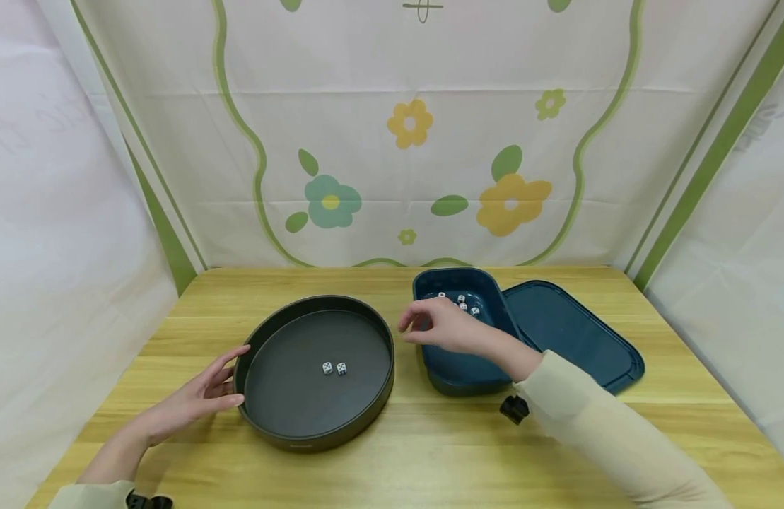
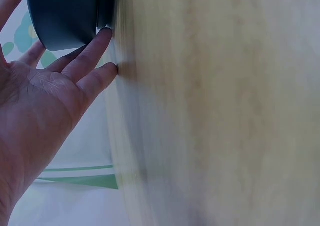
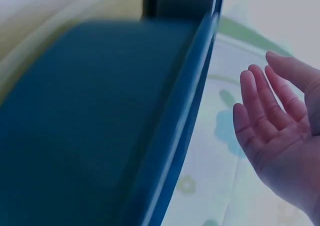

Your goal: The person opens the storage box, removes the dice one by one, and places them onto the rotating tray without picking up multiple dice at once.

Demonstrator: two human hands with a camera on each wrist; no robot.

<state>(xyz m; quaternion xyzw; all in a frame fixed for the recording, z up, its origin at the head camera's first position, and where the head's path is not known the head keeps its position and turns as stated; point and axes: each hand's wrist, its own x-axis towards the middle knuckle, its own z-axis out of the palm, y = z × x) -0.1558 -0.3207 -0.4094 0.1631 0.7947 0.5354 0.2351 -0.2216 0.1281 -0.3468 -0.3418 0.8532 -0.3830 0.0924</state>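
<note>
A round, dark grey pan stands on the table with two white dice lying side by side inside it. My left hand touches the pan's left side, its fingers spread and fairly straight; the left wrist view shows fingertips against the outer wall. Above the left edge of a dark blue box hovers my right hand, fingers loosely bent. In the right wrist view nothing shows between that hand's thumb and fingers. Several more white dice lie in the box, some hidden behind the hand.
A flat dark blue lid lies right of the box, touching or under its edge. The wooden table ends at a floral cloth behind, with white cloth walls on both sides.
</note>
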